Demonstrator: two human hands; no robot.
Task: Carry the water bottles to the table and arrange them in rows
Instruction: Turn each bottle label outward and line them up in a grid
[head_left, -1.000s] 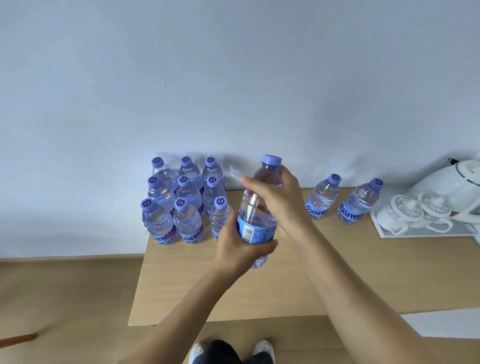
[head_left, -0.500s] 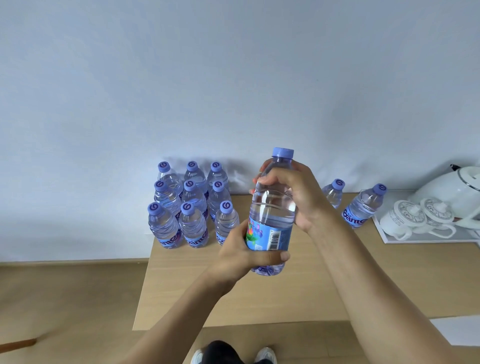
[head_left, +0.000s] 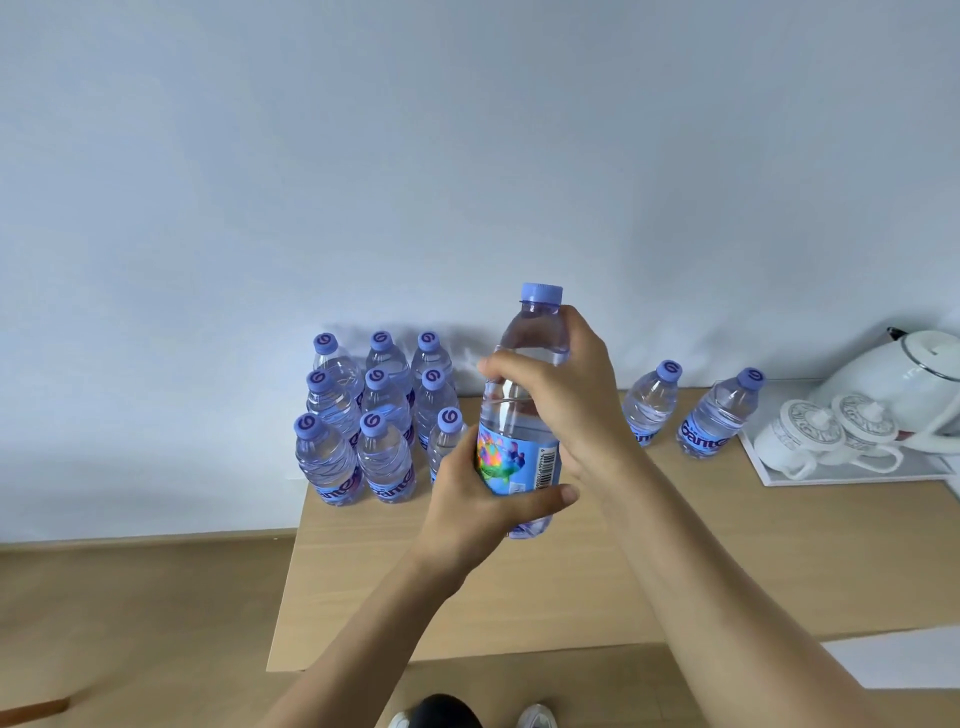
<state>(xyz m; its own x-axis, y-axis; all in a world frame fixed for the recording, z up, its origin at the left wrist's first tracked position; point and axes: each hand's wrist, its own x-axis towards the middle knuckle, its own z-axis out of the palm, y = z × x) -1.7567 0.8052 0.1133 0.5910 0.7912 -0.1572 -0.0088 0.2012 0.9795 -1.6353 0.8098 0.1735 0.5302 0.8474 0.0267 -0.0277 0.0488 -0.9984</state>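
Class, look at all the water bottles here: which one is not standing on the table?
The bottle held in the middle: the left hand grips its label, the right hand its shoulder. All others stand on the table.

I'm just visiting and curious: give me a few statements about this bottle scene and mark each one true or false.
1. Both hands hold one bottle upright above the table. True.
2. The left hand grips the cap. False: it wraps the label; the right hand holds the upper body.
3. Nine bottles stand grouped at the table's left rear. True.
4. The two bottles beyond the right arm lie flat. False: they stand.
5. The white cups sit on the floor. False: on a tray.
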